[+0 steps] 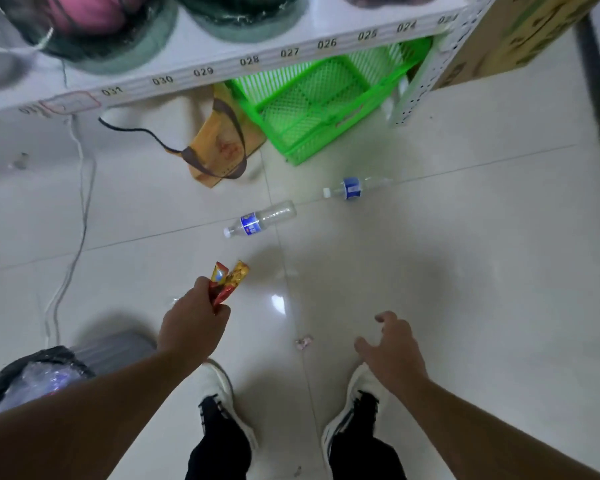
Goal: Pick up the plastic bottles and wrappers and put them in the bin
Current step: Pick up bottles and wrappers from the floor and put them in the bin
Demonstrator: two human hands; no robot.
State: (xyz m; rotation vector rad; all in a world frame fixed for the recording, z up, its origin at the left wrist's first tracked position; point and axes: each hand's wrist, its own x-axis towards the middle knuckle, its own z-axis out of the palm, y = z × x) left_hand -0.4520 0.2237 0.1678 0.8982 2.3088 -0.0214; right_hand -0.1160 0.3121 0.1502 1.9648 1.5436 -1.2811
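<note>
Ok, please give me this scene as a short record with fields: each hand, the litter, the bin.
left hand: grips red and yellow wrappers
right hand: open, holds nothing
near bottle: lies on the floor, blue label
far bottle: lies on the floor, near the green basket
small scrap: on the floor between the hands
bin: bottom left, black liner, plastic inside

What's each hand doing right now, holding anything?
Left hand: closed, pinching the red and yellow wrappers.
Right hand: open, fingers spread, holding nothing.
</note>
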